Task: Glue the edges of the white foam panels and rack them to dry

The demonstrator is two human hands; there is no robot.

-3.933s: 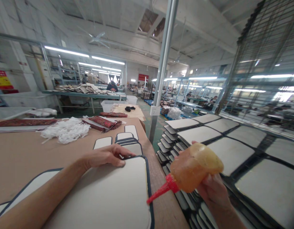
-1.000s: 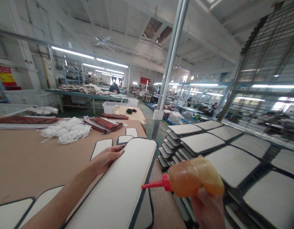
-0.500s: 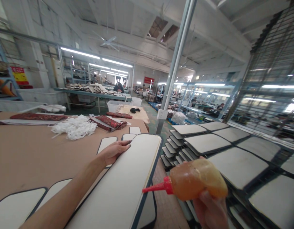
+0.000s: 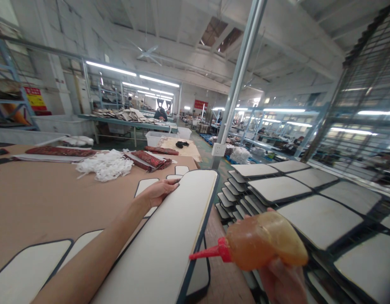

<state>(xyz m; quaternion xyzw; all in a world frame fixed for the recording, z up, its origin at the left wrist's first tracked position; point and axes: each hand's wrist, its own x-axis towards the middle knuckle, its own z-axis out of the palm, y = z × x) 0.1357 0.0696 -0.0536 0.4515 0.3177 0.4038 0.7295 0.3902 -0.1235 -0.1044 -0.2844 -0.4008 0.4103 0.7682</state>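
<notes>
My left hand (image 4: 161, 191) is closed on the left edge of a long white mat (image 4: 169, 228) with dark edging and rounded corners, thumb on top. The mat is tilted above the table, its near end cut off by the frame. My right hand (image 4: 282, 274) grips a squeeze bottle (image 4: 266, 240) of amber liquid, probably glue, lying sideways in the fingers. Its red nozzle (image 4: 207, 252) points left, with the tip at the mat's right edge. A thin yellowish line runs along that edge beyond the tip. Another mat (image 4: 197, 274) shows partly underneath.
Stacked white mats (image 4: 321, 219) with dark edging fill the right side. More mats (image 4: 33, 261) lie on the brown table (image 4: 96, 202). Farther back are a heap of white strips (image 4: 106, 164), folded red patterned textiles (image 4: 147, 159) and a metal post (image 4: 234, 88). A person (image 4: 160, 113) sits in the distance.
The nozzle tip has slid a little along the mat's right edge toward me. My left hand keeps its hold. The whole view has shifted slightly.
</notes>
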